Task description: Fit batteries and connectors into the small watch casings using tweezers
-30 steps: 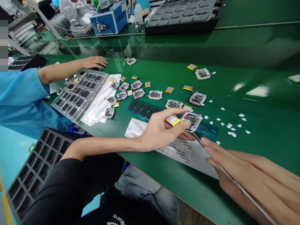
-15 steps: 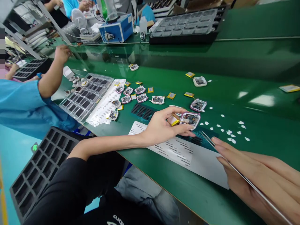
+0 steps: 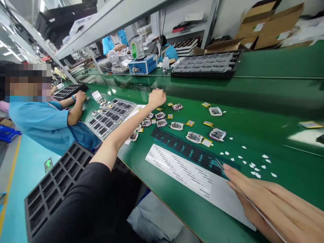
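Note:
My left hand (image 3: 157, 98) reaches across the green bench, fingers curled down and closed; whatever is under them is hidden. Just right of it lies a purple-rimmed watch-like module (image 3: 177, 107) with its circuit board showing, a small yellow-edged battery (image 3: 170, 104) beside it. In my right hand (image 3: 263, 199) are thin metal tweezers (image 3: 243, 194), their tips over the end of a teal sheet of black adhesive strips (image 3: 182, 146). A white-rimmed module (image 3: 194, 137) with a battery (image 3: 207, 142) lies behind that sheet, and another purple-rimmed module (image 3: 217, 134) is farther right.
A printed white liner sheet (image 3: 177, 165) lies along the near edge. Several white scraps (image 3: 253, 165) are scattered to the right. A clear tray of dark screens (image 3: 108, 118) is at left, near a co-worker in blue (image 3: 45, 125). A black compartment tray (image 3: 55, 189) stands below.
The purple-rimmed module has left my left hand and now lies farther back among the others. My left hand has moved away and back-left. My view has tilted up; the tweezers stay in my right hand.

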`<state>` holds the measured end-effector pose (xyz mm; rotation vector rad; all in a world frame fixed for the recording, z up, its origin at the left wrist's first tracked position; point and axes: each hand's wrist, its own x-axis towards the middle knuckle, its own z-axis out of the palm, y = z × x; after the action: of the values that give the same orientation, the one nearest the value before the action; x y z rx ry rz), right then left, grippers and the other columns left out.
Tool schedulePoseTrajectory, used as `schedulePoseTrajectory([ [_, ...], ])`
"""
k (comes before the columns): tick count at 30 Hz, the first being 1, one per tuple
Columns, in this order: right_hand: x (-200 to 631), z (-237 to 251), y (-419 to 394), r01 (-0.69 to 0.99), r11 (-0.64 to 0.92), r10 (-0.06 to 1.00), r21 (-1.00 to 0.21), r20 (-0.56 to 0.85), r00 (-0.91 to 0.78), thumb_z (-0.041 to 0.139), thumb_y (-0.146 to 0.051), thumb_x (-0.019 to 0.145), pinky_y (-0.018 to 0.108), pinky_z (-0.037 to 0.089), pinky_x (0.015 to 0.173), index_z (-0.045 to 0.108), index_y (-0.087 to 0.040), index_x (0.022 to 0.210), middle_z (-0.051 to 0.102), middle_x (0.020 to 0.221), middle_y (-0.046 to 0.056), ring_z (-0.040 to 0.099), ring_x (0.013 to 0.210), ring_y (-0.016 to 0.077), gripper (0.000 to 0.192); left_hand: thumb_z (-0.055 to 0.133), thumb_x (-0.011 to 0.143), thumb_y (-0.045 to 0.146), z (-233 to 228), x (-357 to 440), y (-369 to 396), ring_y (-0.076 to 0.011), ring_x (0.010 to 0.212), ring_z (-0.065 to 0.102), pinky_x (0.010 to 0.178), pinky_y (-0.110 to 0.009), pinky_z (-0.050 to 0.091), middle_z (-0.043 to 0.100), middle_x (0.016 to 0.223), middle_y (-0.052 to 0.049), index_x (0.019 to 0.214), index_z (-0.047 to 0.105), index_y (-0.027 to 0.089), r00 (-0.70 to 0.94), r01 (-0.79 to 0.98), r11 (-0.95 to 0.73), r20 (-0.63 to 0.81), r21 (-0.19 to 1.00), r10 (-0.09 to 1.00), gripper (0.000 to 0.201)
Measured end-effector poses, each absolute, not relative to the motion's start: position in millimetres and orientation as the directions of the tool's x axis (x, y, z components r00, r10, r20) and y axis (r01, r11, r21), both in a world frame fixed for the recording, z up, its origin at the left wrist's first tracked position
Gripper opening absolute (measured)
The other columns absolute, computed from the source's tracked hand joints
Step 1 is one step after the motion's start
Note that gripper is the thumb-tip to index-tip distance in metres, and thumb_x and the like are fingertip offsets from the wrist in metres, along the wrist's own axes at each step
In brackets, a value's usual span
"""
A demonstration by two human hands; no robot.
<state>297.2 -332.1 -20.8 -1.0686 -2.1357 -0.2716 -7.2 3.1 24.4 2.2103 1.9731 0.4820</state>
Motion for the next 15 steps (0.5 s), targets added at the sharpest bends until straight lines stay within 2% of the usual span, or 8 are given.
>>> schedulePoseTrajectory([
  [3, 293, -11, -325, 0.72, 0.69, 0.457, 0.07, 0.73, -0.509, 0.062, -0.021, 0.099, 0.031, 0.063, 0.093, 0.048, -0.027, 0.159, 0.078, 0.125, -0.004, 0.078, 0.099, 0.0174, 0.062, 0.067, 0.102, 0.041, 18, -29, 17, -0.0263, 0.121, 0.067, 0.102, -0.05, 0.06, 0.065, 0.138, -0.013, 0.136, 0.063, 0.017, -0.022, 0.966, -0.02, 0.158, 0.259, 0.987, 0.042],
  [5, 292, -9, -323, 0.714, 0.692, 0.421, 0.106, 0.745, -0.518, 0.064, -0.02, 0.098, 0.028, 0.063, 0.093, 0.048, -0.027, 0.159, 0.079, 0.123, -0.005, 0.078, 0.095, 0.0164, 0.063, 0.067, 0.102, 0.041, 13, -41, 26, -0.0259, 0.12, 0.068, 0.101, -0.049, 0.061, 0.066, 0.137, -0.012, 0.136, 0.063, 0.017, -0.055, 0.97, 0.017, 0.15, 0.241, 0.987, 0.042],
  [8, 300, -22, -328, 0.752, 0.66, 0.495, 0.013, 0.745, -0.447, 0.065, -0.028, 0.099, 0.032, 0.065, 0.092, 0.055, -0.036, 0.153, 0.079, 0.122, -0.005, 0.079, 0.097, 0.0199, 0.056, 0.067, 0.102, 0.041, 7, -52, 38, -0.0258, 0.119, 0.068, 0.101, -0.049, 0.061, 0.066, 0.137, -0.012, 0.136, 0.063, 0.017, -0.085, 0.971, 0.05, 0.145, 0.232, 0.986, 0.042],
  [11, 316, -48, -340, 0.824, 0.559, 0.602, -0.094, 0.729, -0.325, 0.067, -0.05, 0.096, 0.039, 0.066, 0.085, 0.072, -0.039, 0.135, 0.08, 0.118, 0.0, 0.078, 0.099, 0.0253, 0.041, 0.067, 0.101, 0.041, 7, -60, 50, -0.026, 0.12, 0.068, 0.1, -0.049, 0.061, 0.065, 0.137, -0.012, 0.136, 0.063, 0.017, -0.122, 0.966, 0.089, 0.126, 0.242, 0.984, 0.043],
  [15, 331, -72, -354, 0.833, 0.548, 0.597, -0.076, 0.733, -0.326, 0.066, -0.059, 0.094, 0.04, 0.065, 0.085, 0.076, -0.036, 0.127, 0.081, 0.114, 0.003, 0.077, 0.099, 0.0257, 0.042, 0.067, 0.101, 0.041, 8, -68, 58, -0.0254, 0.118, 0.068, 0.1, -0.048, 0.061, 0.066, 0.136, -0.012, 0.136, 0.063, 0.017, -0.133, 0.958, 0.106, 0.083, 0.266, 0.988, 0.042],
])
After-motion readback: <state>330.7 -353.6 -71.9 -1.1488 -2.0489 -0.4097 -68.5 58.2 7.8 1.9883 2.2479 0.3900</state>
